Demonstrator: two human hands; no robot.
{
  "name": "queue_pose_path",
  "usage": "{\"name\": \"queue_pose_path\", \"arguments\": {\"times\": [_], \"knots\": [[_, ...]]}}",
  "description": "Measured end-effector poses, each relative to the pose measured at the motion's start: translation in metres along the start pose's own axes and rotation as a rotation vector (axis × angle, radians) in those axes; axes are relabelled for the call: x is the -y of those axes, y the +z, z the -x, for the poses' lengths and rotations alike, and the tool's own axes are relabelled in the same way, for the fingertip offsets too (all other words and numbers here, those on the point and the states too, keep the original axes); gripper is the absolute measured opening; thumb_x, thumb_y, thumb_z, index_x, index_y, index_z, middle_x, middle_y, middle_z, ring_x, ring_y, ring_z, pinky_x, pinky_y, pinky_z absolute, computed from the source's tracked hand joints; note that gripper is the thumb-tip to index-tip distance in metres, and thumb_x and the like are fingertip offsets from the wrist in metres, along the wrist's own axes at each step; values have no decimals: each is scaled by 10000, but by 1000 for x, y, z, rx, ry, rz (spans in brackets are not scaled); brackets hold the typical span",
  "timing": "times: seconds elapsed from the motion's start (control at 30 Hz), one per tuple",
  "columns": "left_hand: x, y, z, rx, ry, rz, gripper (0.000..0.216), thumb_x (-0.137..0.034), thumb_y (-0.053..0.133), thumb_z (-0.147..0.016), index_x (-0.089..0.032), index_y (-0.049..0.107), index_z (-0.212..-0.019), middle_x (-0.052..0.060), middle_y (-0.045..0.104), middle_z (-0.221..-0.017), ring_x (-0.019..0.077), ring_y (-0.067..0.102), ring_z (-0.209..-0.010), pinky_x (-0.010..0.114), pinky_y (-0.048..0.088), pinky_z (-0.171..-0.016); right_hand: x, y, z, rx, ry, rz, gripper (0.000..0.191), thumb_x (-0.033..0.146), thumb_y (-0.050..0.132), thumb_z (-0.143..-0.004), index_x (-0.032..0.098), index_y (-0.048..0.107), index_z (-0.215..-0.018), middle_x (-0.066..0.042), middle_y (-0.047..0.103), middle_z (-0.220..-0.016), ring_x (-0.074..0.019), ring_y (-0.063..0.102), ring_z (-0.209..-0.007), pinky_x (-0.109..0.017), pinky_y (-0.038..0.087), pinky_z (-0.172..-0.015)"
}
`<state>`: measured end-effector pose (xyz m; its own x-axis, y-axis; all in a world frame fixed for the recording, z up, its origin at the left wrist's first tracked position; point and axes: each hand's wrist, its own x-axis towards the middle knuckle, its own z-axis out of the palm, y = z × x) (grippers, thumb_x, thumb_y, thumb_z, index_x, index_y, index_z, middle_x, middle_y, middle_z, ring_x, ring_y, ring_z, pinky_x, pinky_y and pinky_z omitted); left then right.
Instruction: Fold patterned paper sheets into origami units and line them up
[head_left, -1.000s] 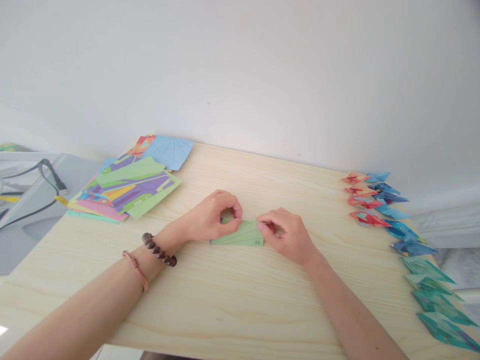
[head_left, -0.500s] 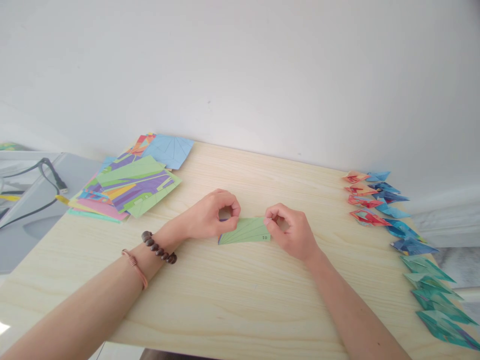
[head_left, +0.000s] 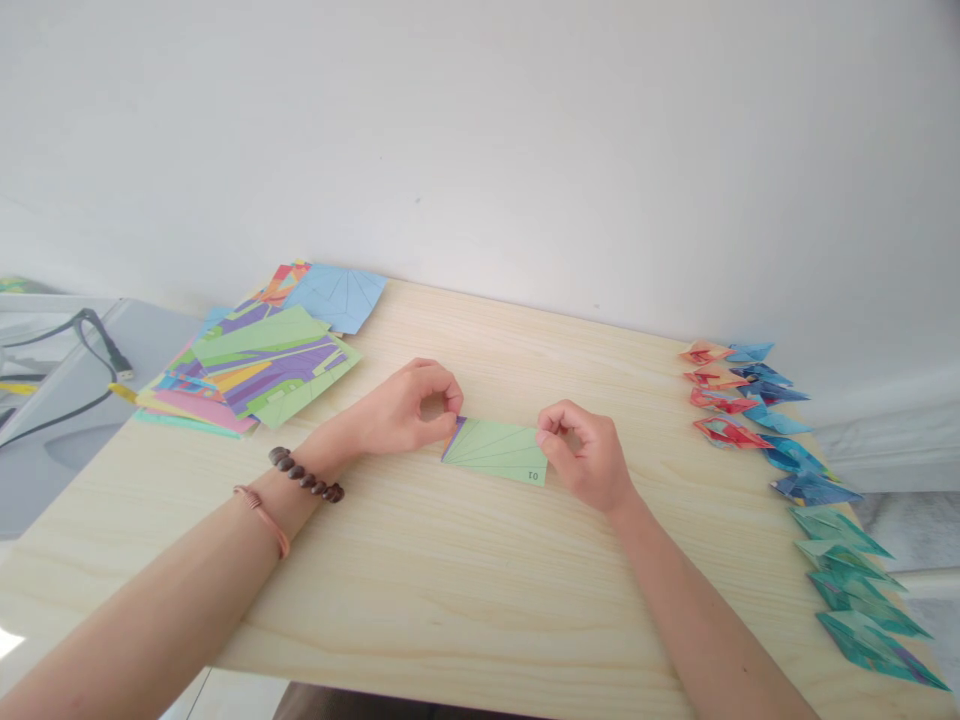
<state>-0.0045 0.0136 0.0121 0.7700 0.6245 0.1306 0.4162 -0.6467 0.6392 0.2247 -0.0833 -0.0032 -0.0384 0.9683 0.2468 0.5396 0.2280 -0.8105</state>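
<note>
Between my hands, over the middle of the table, is a light green sheet of origami paper point(head_left: 499, 450), folded to an oblong. Thin lines and a printed number mark its face, and a purple and orange strip shows at its left end. My left hand point(head_left: 416, 405) pinches the upper left corner between thumb and forefinger. At the upper right corner, my right hand point(head_left: 586, 452) grips the paper with thumb and curled fingers. Dark beads point(head_left: 306, 478) and a copper-coloured bangle point(head_left: 262, 520) circle my left wrist.
Patterned paper sheets point(head_left: 277, 365) lie in a loose pile at the back left. Folded red, blue and green paper pieces point(head_left: 859, 600) line the table's right edge. A white wall point(head_left: 480, 150) rises behind. Black cable point(head_left: 97, 340) lies on a grey surface left of the table.
My left hand has slid left and up to the paper's corner, uncovering its purple and orange end. The paper is now tilted, its right end lower. My right hand has barely moved.
</note>
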Motion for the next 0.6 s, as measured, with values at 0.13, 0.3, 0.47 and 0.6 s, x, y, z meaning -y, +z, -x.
{"name": "queue_pose_path", "arguments": {"times": [0.13, 0.3, 0.47, 0.6], "knots": [[4, -1, 0, -8, 14, -18, 47, -182, 489, -737, -171, 532, -723, -11, 591, -743, 136, 520, -786, 279, 407, -816, -3, -2, -1, 2, 23, -3, 79, 157, 501, -724, 189, 498, -652, 33, 499, -585, -95, 444, -539, -230, 375, -538], [5, -6, -1, -20, 5, -37, 46, -154, 484, -729, -161, 528, -719, -1, 583, -725, 138, 520, -740, 275, 415, -760, -13, -13, -3, -8, 37, 2, 86, 164, 497, -725, 187, 498, -642, 39, 485, -562, -93, 441, -520, -227, 372, -522], [-6, 1, -2, -25, 91, -6, 90, -184, 516, -768, -156, 562, -841, 27, 596, -820, 151, 525, -784, 294, 400, -797, -12, -15, -4, 128, 14, 108, 72, 204, 530, -747, 190, 559, -683, 21, 556, -612, -110, 504, -586, -242, 410, -585], [-15, 13, -2, 110, 257, -19, 190, -247, 526, -831, -226, 629, -989, 41, 597, -925, 172, 502, -901, 309, 361, -866, -7, -3, -2, 120, -21, 170, 74, 247, 553, -780, 207, 615, -790, 15, 592, -646, -113, 523, -603, -255, 428, -633]]}}
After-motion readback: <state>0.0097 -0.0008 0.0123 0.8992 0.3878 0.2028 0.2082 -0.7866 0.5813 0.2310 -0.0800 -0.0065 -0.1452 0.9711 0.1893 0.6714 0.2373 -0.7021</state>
